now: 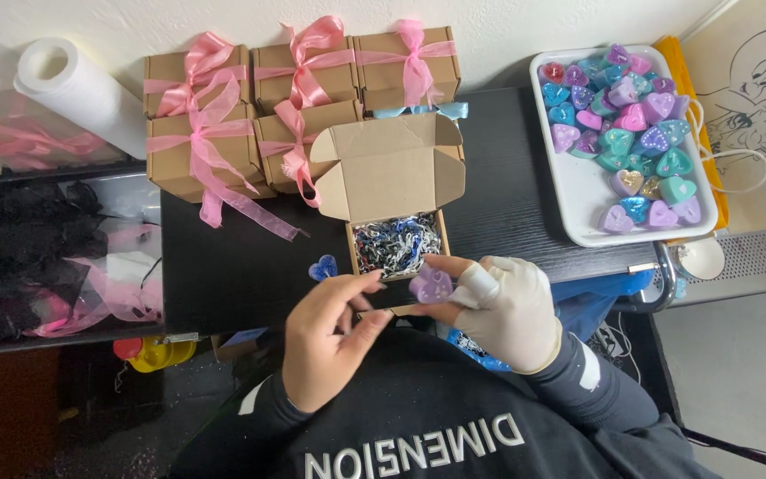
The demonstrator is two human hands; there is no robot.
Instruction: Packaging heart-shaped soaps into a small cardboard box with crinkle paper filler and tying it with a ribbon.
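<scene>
Lilac heart-shaped wax piece pinched between both hands: bare left hand at its near edge, gloved right hand closed around its far side. Held just below the open brown cardboard box with blue-and-white shredded paper filling. Blue heart piece beside it on the black table. Packing step apparently underway; next likely calls for gentle lowering onto the shreds.
</scene>
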